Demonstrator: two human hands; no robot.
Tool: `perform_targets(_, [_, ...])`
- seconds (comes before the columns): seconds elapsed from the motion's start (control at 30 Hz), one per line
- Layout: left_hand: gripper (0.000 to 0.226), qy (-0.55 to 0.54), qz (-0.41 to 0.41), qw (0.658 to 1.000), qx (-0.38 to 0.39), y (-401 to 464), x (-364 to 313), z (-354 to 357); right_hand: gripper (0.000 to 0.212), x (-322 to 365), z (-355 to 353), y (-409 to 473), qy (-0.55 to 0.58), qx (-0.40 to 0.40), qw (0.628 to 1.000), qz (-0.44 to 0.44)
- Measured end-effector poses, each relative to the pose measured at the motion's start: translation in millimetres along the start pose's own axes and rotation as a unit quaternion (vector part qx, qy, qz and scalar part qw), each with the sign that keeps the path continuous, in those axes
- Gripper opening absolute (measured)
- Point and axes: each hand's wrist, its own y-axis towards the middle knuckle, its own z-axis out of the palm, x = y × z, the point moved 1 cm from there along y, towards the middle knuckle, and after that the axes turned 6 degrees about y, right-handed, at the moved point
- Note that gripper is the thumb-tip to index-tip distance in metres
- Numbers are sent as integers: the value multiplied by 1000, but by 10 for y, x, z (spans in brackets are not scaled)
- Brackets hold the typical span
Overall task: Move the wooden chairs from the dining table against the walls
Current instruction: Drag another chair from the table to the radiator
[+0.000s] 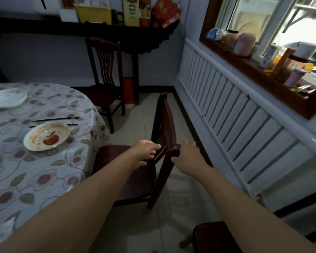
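The dark reddish-brown wooden chair [135,172] stands at the edge of the round dining table with the floral plastic cloth [49,161], its seat facing the table and partly under the cloth's overhang, its back towards the white slatted wall panelling [226,110]. The backrest's top rail runs away from the camera, roughly parallel to that wall; the chair stands upright on the pale tiled floor [144,114]. The left hand [144,152] is spread, fingers reaching onto the backrest slats with no closed grip. The right hand [188,154] is curled about the near corner of the top rail, thumb below; whether it has fully closed cannot be told. Risk, as judged: a pull with only one hand secure could twist or tip the chair. A seat catching the hanging cloth could drag the soiled white plate with an apple motif [47,136] and the dark chopsticks [55,121]. A rear leg could strike the panelling.
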Motion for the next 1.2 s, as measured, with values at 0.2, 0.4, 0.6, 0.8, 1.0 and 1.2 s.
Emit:
perform_targets(0.2, [44, -2, -11, 1000, -24, 584, -351, -12, 76, 38, -41, 706, 20, -11, 1000, -14])
perform_targets(0.4, [55, 3, -12, 1000, -17, 1209, -698, 91, 73, -14, 0, 1316, 43, 19, 999, 21])
perform_targets(0.6, [59, 12, -21, 1000, -15, 1829, -877, 159, 61, -24, 156, 1750, 101, 55, 991, 69])
perform_targets(0.8, [76, -5, -37, 999, 20, 2389, -964, 156, 42, 4, 233, 2024, 191, 68, 968, 146])
perform_targets(1.0, [91, 6, -84, 994, 66, 2728, -1044, 133, 20, -1, 238, 2251, 196, 79, 959, 190])
perform_targets(1.2, [65, 30, -72, 993, 84, 2835, -1104, 175, 33, -7, 227, 2362, 193, 145, 939, 245])
